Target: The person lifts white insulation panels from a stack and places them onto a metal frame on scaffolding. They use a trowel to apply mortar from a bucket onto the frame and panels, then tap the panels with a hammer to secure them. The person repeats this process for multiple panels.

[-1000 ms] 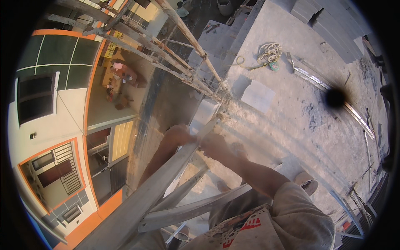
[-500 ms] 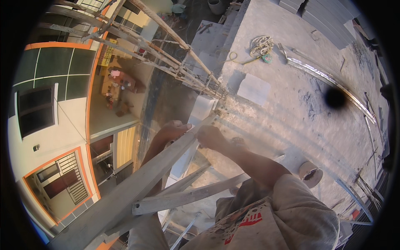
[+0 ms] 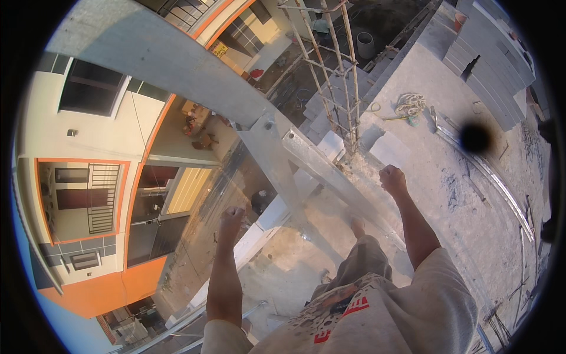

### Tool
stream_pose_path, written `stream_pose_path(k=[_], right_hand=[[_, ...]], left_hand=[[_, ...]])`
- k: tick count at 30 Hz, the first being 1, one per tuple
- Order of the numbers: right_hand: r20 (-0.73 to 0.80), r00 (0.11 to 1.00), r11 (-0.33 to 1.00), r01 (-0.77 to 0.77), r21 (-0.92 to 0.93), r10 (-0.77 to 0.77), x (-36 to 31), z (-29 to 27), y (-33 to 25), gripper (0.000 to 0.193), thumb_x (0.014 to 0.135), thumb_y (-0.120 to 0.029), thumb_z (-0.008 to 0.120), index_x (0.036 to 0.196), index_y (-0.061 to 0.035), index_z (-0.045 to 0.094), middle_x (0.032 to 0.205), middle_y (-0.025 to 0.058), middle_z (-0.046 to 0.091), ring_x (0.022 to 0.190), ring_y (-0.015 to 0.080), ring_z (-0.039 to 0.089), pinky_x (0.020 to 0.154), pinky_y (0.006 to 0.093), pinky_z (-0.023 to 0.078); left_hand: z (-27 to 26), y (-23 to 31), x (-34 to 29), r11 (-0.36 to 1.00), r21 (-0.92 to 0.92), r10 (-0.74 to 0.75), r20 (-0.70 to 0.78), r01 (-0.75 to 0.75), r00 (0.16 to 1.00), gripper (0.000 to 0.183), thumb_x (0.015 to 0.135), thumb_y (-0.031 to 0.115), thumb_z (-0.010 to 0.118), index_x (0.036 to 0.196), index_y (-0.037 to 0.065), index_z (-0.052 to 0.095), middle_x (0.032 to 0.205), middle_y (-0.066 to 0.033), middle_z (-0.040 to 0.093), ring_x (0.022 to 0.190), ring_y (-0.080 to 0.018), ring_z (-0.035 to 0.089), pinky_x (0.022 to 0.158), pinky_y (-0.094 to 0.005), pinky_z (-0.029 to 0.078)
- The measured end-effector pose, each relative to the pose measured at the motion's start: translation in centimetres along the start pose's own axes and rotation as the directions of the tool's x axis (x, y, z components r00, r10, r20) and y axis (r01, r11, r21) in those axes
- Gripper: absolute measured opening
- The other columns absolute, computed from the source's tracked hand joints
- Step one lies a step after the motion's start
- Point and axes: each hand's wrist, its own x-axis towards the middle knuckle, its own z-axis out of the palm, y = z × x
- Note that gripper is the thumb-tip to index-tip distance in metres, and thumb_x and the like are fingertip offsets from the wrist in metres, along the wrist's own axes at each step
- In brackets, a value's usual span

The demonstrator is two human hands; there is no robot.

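My left hand (image 3: 232,218) is raised in a fist left of the white ledge (image 3: 259,226), with the ground far below behind it. My right hand (image 3: 391,178), closed too, is held out over the concrete slab near a pale square block (image 3: 390,148). I cannot make out what, if anything, is in either hand. Between and beyond them a wide grey metal beam (image 3: 171,65) slants from the upper left. A narrower metal bar (image 3: 330,177) with a hole at its end slopes down to the right. Neither hand visibly touches the metal.
Past the white ledge is a drop to an alley, with an orange-trimmed building (image 3: 147,141) opposite. Pole scaffolding (image 3: 355,88) rises at the slab's far corner. On the slab (image 3: 430,206) lie coiled rope (image 3: 411,104), long shiny metal strips (image 3: 486,168) and stacked grey boards (image 3: 489,65).
My hands were close together at the metal beam; now they are wide apart and off it. The view has turned, so the beam now crosses the upper left.
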Motion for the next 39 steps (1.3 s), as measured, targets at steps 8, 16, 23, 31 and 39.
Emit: stream_pose_path(k=[8, 16, 23, 31, 39], right_hand=[[0.056, 0.645, 0.564, -0.62, -0.546, 0.762, -14.4, -10.8, 12.6, 0.014, 0.09, -0.004, 0.05, 0.078, 0.0019, 0.052, 0.063, 0.0186, 0.052, 0.045, 0.0274, 0.049, 0.04, 0.0455, 0.044], [0.749, 0.396, 0.74, 0.212, -0.638, 0.531, -24.4, 11.1, 1.7, 0.012, 0.086, -0.009, 0.056, 0.083, 0.0023, 0.055, 0.067, 0.0149, 0.057, 0.048, 0.0251, 0.057, 0.041, 0.0367, 0.048], [0.856, 0.449, 0.694, 0.53, -0.487, 0.258, -32.0, 31.9, -15.5, 0.012, 0.085, -0.01, 0.056, 0.082, 0.001, 0.054, 0.067, 0.0135, 0.057, 0.045, 0.0212, 0.054, 0.038, 0.0331, 0.046], [0.914, 0.144, 0.423, 0.852, -0.31, 0.38, -47.8, 52.2, -18.4, 0.017, 0.086, -0.015, 0.059, 0.085, 0.0015, 0.061, 0.068, 0.0108, 0.06, 0.051, 0.021, 0.06, 0.043, 0.033, 0.05], [0.878, -0.141, 0.282, 0.959, 0.007, 0.457, -67.5, 67.0, -23.2, 0.025, 0.083, -0.021, 0.063, 0.087, 0.0039, 0.063, 0.068, 0.0101, 0.062, 0.053, 0.0167, 0.06, 0.046, 0.0295, 0.047]], left_hand=[[2.6, -33.1, -29.6, 0.81, -0.511, -0.457, -0.242, 0.288, 0.856, 0.045, 0.086, 0.044, 0.065, 0.081, -0.001, 0.064, 0.066, -0.011, 0.064, 0.055, -0.0178, 0.062, 0.053, -0.0312, 0.049], [26.3, -55.0, -64.1, -0.009, -0.889, -0.979, 0.102, 0.458, 0.179, 0.03, 0.086, 0.031, 0.064, 0.077, 0.003, 0.061, 0.062, -0.0075, 0.061, 0.054, -0.0183, 0.062, 0.049, -0.0339, 0.049], [37.9, -54.4, -72.3, -0.319, -0.912, -0.948, 0.304, -0.258, 0.095, 0.033, 0.088, 0.031, 0.061, 0.087, -0.001, 0.062, 0.065, -0.0067, 0.061, 0.058, -0.0179, 0.062, 0.048, -0.0311, 0.048], [37.4, -51.6, -62.5, -0.375, -0.901, -0.923, 0.341, -0.218, 0.181, 0.04, 0.088, 0.036, 0.062, 0.099, -0.002, 0.066, 0.08, -0.0096, 0.067, 0.07, -0.0206, 0.066, 0.059, -0.0349, 0.051], [25.0, -59.1, -63.8, -0.516, -0.785, -0.839, 0.545, -0.341, 0.016, 0.044, 0.09, 0.041, 0.062, 0.11, 0.002, 0.059, 0.091, -0.0095, 0.065, 0.074, -0.0219, 0.064, 0.064, -0.0377, 0.051]])
